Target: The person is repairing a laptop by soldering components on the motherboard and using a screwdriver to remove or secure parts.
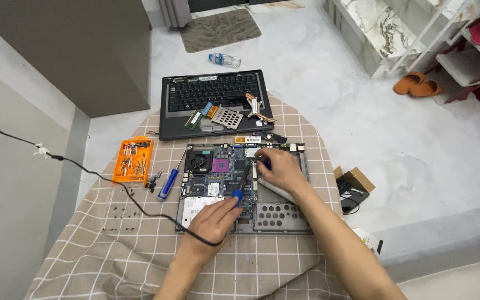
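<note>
An opened laptop base (pixel 276 214) is laid flat on the checked cloth, its green motherboard (pixel 223 169) exposed with a fan at the upper left corner. A blue-handled screwdriver (pixel 241 186) is held tilted over the board's middle, its handle end low and its dark shaft slanted up toward the board's far edge.

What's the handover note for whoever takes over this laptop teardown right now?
Left hand: holds a blue-handled screwdriver, tip down on the motherboard.
Right hand: fingers rest on the board's upper right, steadying it.
Done: keyboard deck is off and lies behind with loose parts on it; removed screws lie on the checked cloth.
Left: the board sits in the base tray.
Nearby: orange bit case, spare blue screwdriver.
</note>
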